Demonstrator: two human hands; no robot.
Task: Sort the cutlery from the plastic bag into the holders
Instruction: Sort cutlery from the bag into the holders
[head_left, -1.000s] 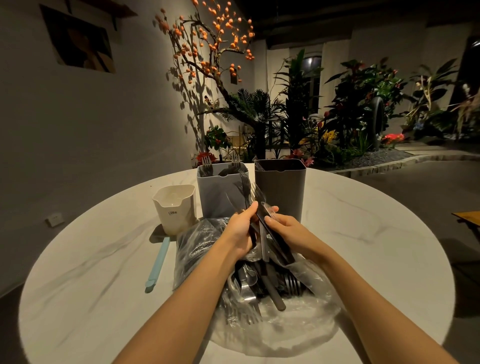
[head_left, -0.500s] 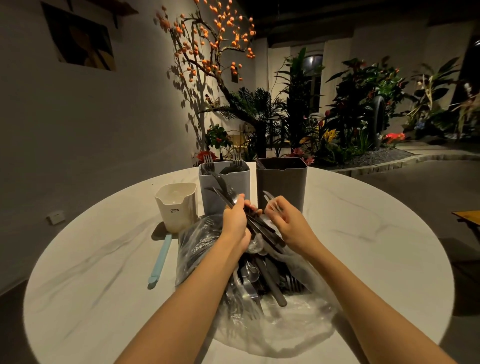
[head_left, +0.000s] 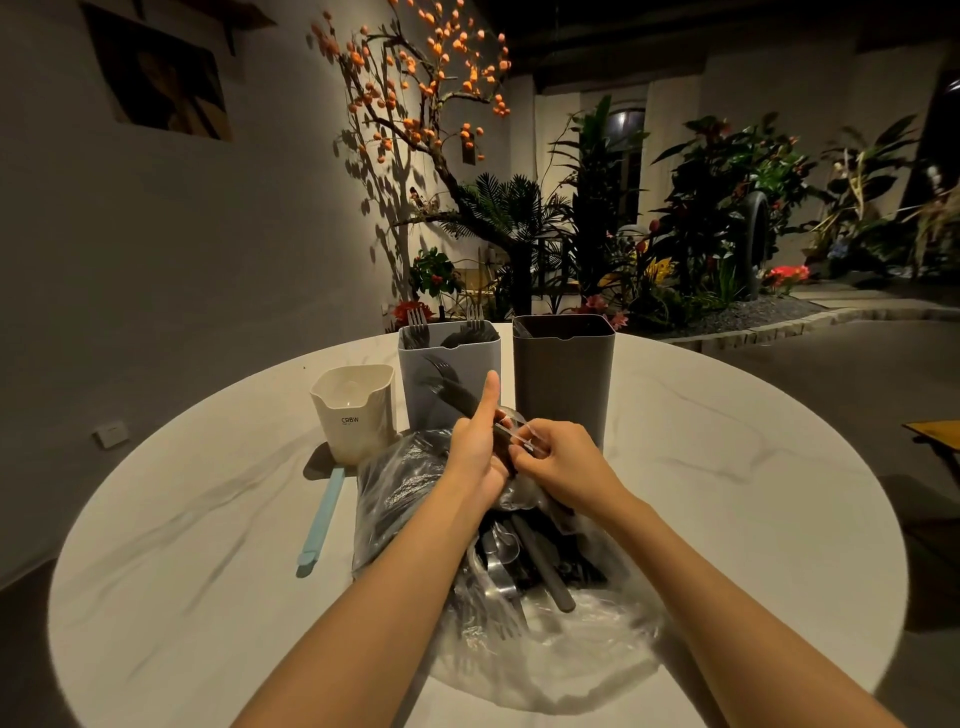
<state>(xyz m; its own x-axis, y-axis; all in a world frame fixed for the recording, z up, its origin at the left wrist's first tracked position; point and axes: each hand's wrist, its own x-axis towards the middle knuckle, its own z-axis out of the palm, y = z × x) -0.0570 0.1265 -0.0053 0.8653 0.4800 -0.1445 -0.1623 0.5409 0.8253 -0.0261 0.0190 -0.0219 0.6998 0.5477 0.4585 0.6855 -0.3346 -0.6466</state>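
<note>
The left hand (head_left: 475, 441) grips a bundle of dark-handled forks (head_left: 447, 387), thumb raised, fingers curled round the handles; the right hand (head_left: 558, 460) pinches a thin clear wrapper (head_left: 519, 431) at the bundle's end. I'd peel that wrapper away fully before lifting, keeping the tines pointed at the tall grey-blue plastic holder (head_left: 449, 374) just behind, which already holds forks. The crumpled clear plastic bag (head_left: 519, 597) lies on the round white marble surface (head_left: 727, 493) under both hands, more cutlery inside. A dark grey holder (head_left: 563, 379) stands beside, a small cream cup (head_left: 356, 410) and pale blue utensil (head_left: 319, 522) to the left. Loose film could snag.
</note>
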